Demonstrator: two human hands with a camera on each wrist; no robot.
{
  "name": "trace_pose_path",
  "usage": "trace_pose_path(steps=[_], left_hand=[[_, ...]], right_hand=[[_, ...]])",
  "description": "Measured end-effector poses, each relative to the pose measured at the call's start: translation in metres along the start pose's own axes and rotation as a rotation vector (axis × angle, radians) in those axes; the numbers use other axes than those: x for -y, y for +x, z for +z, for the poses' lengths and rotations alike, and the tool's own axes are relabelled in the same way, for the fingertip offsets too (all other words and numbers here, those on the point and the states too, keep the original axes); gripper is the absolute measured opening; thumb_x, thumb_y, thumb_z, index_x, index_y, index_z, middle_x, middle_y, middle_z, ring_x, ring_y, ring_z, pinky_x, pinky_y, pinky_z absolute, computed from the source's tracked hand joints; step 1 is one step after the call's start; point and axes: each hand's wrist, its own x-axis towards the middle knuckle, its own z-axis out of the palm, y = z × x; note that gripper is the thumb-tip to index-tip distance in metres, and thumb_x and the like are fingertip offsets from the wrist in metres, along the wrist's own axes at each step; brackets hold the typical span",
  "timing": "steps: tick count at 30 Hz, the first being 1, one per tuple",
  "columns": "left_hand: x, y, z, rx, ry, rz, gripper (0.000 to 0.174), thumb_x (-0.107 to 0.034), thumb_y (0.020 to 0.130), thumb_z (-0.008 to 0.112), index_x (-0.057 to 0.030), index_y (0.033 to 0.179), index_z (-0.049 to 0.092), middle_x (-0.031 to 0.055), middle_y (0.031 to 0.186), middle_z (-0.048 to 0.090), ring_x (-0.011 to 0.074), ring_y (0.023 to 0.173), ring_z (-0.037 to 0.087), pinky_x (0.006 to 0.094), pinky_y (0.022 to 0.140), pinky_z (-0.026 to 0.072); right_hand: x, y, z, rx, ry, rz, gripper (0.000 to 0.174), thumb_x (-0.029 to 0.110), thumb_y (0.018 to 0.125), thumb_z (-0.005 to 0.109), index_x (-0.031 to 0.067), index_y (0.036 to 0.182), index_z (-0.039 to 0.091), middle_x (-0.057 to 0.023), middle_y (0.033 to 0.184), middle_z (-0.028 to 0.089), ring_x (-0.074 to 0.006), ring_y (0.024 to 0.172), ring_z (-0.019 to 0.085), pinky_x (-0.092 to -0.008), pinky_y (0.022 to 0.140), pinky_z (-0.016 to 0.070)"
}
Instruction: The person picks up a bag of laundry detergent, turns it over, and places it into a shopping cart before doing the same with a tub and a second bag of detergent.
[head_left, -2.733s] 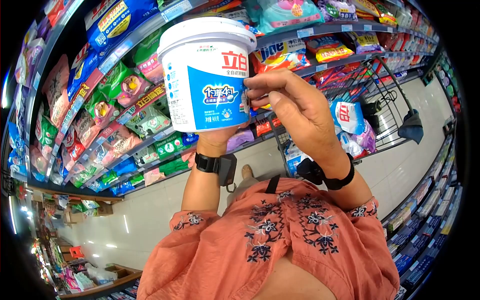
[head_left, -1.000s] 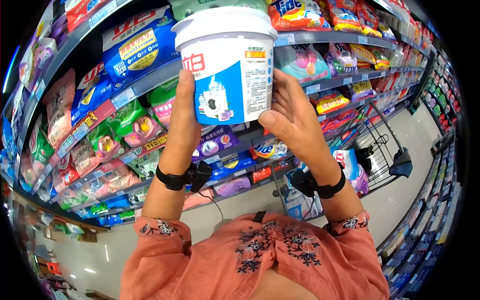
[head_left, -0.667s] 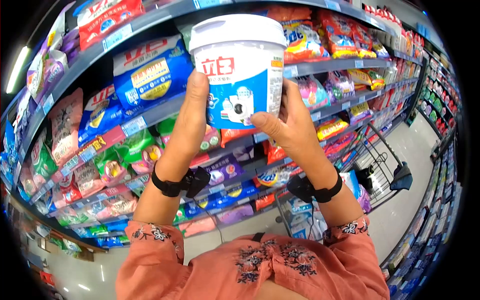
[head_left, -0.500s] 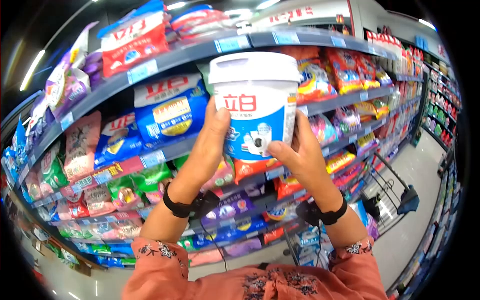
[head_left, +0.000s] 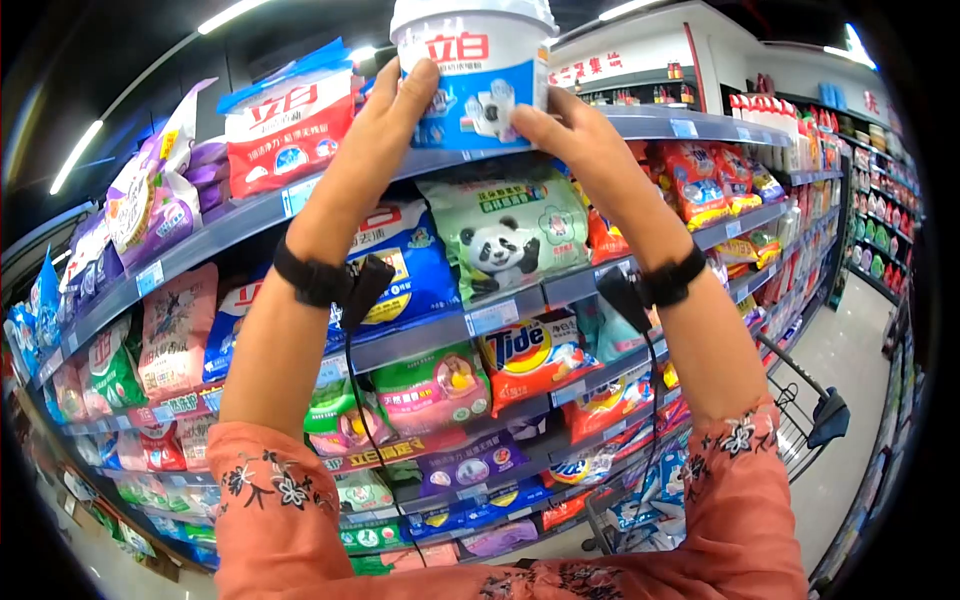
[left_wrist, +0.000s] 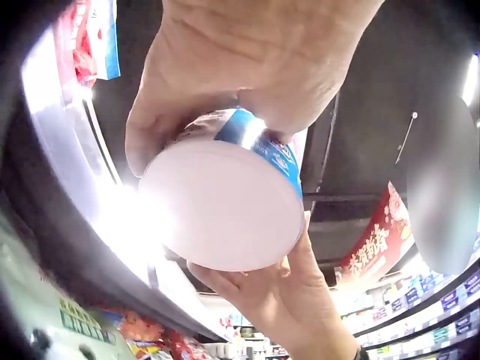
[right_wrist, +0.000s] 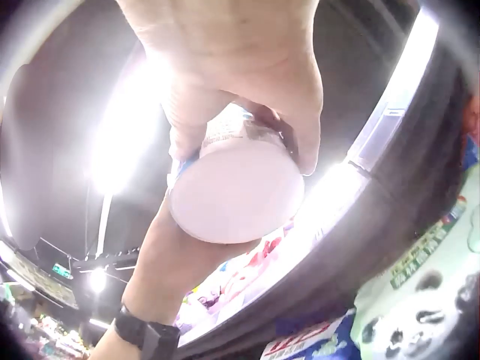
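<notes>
Both hands hold a white and blue lidded tub of laundry powder [head_left: 475, 85] between them, raised in front of the top shelf [head_left: 700, 128]. My left hand [head_left: 398, 105] grips its left side, thumb on the front. From the right, my right hand [head_left: 572, 125] clasps it with the thumb low on the label. The left wrist view looks up at the tub's plain white base [left_wrist: 225, 206], with the left hand [left_wrist: 247, 67] curled round its wall. In the right wrist view the right hand [right_wrist: 240, 67] spans the tub too. The top of the lid is cut off in the head view.
Bagged detergents fill the shelves: a red and white bag [head_left: 283, 130] left of the tub, a panda bag [head_left: 510, 240] below it, and a Tide bag [head_left: 535, 360] lower down. A shopping cart [head_left: 800, 420] stands at the right. Cables [head_left: 365, 430] hang from both wrist cameras.
The right hand has come into a full grip, and the tub has been turned so another label side shows. Both arms have reached up and forward, and the head view has tilted up to the top shelf.
</notes>
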Motion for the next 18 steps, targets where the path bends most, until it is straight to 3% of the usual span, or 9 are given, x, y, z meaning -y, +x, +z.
trace_pose_path(steps=[4, 9, 12, 13, 16, 18], left_hand=[[0.008, 0.036, -0.019, -0.029, 0.016, -0.050, 0.075, -0.063, 0.098, 0.047, -0.0047, 0.145, 0.043, 0.0141, 0.136, 0.053, 0.0236, 0.123, 0.052, 0.0357, 0.103, 0.0420], [0.027, 0.067, -0.037, -0.034, 0.102, -0.134, 0.089, -0.065, 0.095, 0.052, 0.0063, 0.146, 0.037, 0.0221, 0.137, 0.052, 0.0265, 0.125, 0.053, 0.0368, 0.107, 0.0407], [0.034, 0.066, -0.035, -0.028, 0.101, -0.126, 0.089, -0.064, 0.094, 0.055, 0.0066, 0.146, 0.038, 0.0223, 0.135, 0.054, 0.0268, 0.123, 0.054, 0.0370, 0.107, 0.0409], [0.047, 0.074, -0.038, -0.018, 0.073, -0.091, 0.084, -0.062, 0.094, 0.058, 0.0054, 0.142, 0.042, 0.0199, 0.129, 0.058, 0.0246, 0.116, 0.059, 0.0351, 0.100, 0.0470], [0.069, 0.079, -0.043, -0.028, 0.059, -0.170, 0.086, -0.063, 0.092, 0.060, 0.0105, 0.134, 0.046, 0.0196, 0.117, 0.063, 0.0211, 0.100, 0.063, 0.0313, 0.083, 0.0521], [0.079, 0.081, -0.045, -0.026, 0.032, -0.140, 0.083, -0.061, 0.093, 0.061, 0.0093, 0.134, 0.045, 0.0190, 0.116, 0.063, 0.0215, 0.099, 0.065, 0.0306, 0.081, 0.0540]], right_hand=[[-0.036, 0.063, -0.009, 0.063, -0.088, 0.024, 0.077, 0.062, 0.087, 0.066, -0.0059, 0.123, 0.060, -0.0185, 0.111, 0.067, -0.0244, 0.104, 0.063, -0.0354, 0.090, 0.0493], [-0.059, 0.106, -0.011, 0.146, -0.045, 0.025, 0.073, 0.060, 0.087, 0.067, -0.0040, 0.121, 0.062, -0.0160, 0.109, 0.067, -0.0230, 0.099, 0.062, -0.0355, 0.087, 0.0487], [-0.064, 0.117, -0.015, 0.193, -0.117, 0.051, 0.071, 0.060, 0.087, 0.068, -0.0035, 0.119, 0.064, -0.0140, 0.105, 0.067, -0.0219, 0.097, 0.062, -0.0344, 0.085, 0.0485], [-0.069, 0.120, -0.014, 0.192, -0.132, 0.067, 0.071, 0.059, 0.086, 0.069, -0.0034, 0.118, 0.064, -0.0136, 0.104, 0.067, -0.0217, 0.096, 0.061, -0.0340, 0.084, 0.0484], [-0.076, 0.123, -0.013, 0.199, -0.112, 0.099, 0.071, 0.058, 0.085, 0.071, -0.0034, 0.119, 0.065, -0.0143, 0.104, 0.067, -0.0216, 0.096, 0.061, -0.0337, 0.084, 0.0483], [-0.079, 0.129, -0.014, 0.222, -0.100, 0.130, 0.071, 0.057, 0.084, 0.072, -0.0039, 0.120, 0.064, -0.0154, 0.106, 0.068, -0.0220, 0.098, 0.062, -0.0336, 0.084, 0.0483]])
